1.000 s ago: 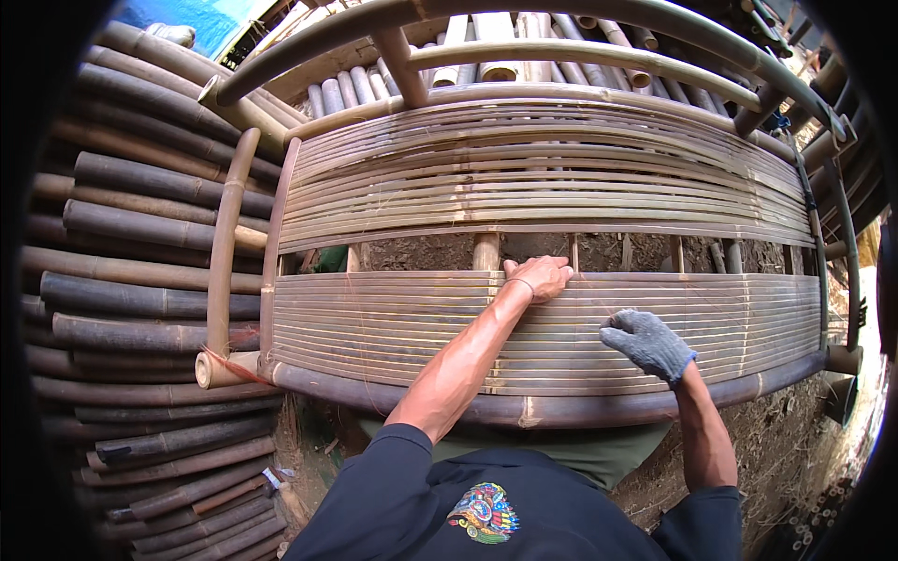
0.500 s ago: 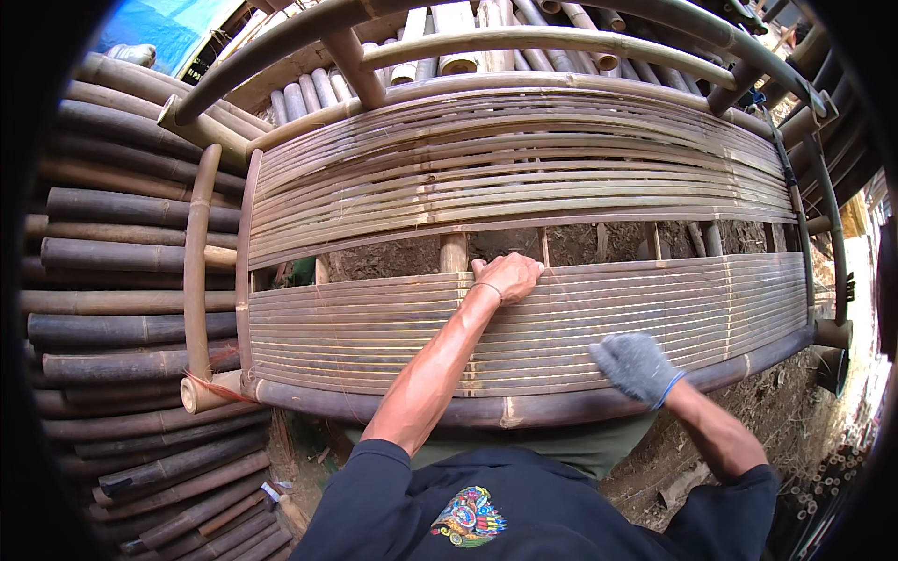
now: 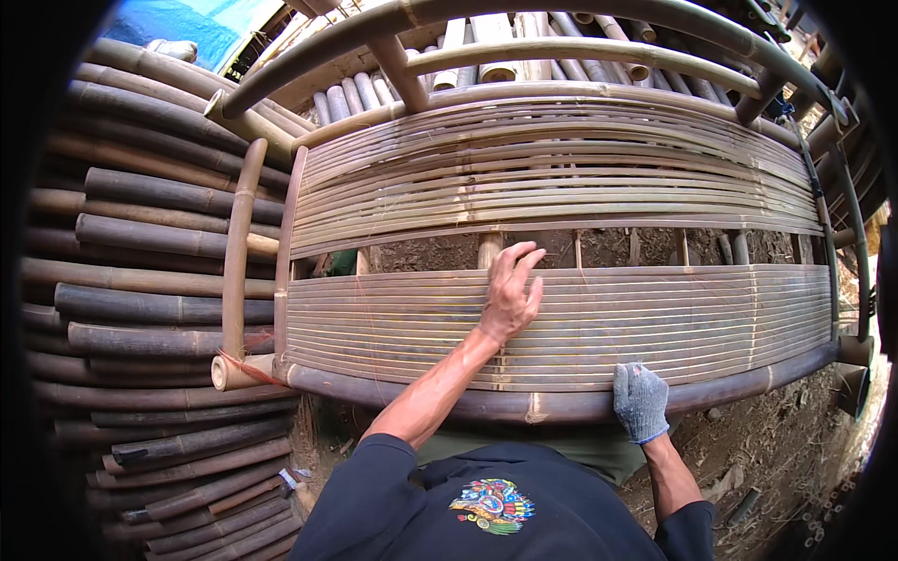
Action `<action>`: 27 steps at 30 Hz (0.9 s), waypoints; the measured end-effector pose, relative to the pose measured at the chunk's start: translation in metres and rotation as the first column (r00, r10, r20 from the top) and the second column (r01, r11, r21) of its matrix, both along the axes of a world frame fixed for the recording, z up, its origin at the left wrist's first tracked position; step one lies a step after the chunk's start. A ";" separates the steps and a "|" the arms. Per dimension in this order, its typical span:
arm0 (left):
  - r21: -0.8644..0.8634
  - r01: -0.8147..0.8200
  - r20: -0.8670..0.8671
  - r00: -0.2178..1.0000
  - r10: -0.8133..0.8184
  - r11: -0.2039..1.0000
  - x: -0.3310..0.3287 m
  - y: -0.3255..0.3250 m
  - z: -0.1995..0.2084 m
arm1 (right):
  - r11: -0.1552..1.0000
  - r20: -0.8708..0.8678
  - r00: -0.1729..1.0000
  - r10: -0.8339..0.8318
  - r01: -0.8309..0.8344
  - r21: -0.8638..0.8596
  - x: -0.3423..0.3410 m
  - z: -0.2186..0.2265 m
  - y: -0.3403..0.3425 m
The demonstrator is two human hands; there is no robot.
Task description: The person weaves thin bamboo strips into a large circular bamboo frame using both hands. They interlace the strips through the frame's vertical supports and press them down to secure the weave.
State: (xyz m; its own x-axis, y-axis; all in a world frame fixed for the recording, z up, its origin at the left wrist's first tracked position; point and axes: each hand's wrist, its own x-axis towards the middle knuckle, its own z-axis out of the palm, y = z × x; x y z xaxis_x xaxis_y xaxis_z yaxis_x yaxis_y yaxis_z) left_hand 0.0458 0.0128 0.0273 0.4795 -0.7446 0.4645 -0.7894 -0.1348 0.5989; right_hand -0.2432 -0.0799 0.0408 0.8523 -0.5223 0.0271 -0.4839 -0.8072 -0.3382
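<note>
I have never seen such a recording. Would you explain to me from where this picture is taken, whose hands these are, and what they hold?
There is no machine here: these are a person's own hands. The camera is worn on the head and looks down; its wide lens bends straight edges. Picture left is the person's left.

Before the person is a bamboo frame with front slats and rear slats; soil shows through the gap between. The bare left hand is open over the front slats, with nothing visible in it; I cannot tell whether it touches them. The grey-gloved right hand is curled at the dark front rail, so its palm is hidden. Bamboo poles lie at the left.
</note>
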 end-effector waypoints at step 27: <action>0.192 -0.280 0.074 0.960 0.270 0.941 0.034 0.074 0.003 | 0.986 0.217 0.962 -0.167 0.162 0.043 0.006 0.001 0.012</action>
State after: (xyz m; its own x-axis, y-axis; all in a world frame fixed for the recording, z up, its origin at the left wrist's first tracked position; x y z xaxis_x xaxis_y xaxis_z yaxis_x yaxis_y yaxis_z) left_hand 0.0796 0.0871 0.0306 0.6601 -0.6659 0.3475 -0.7309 -0.4629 0.5015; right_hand -0.2371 -0.0684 0.0421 0.7292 -0.6578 0.1889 -0.5215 -0.7128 -0.4690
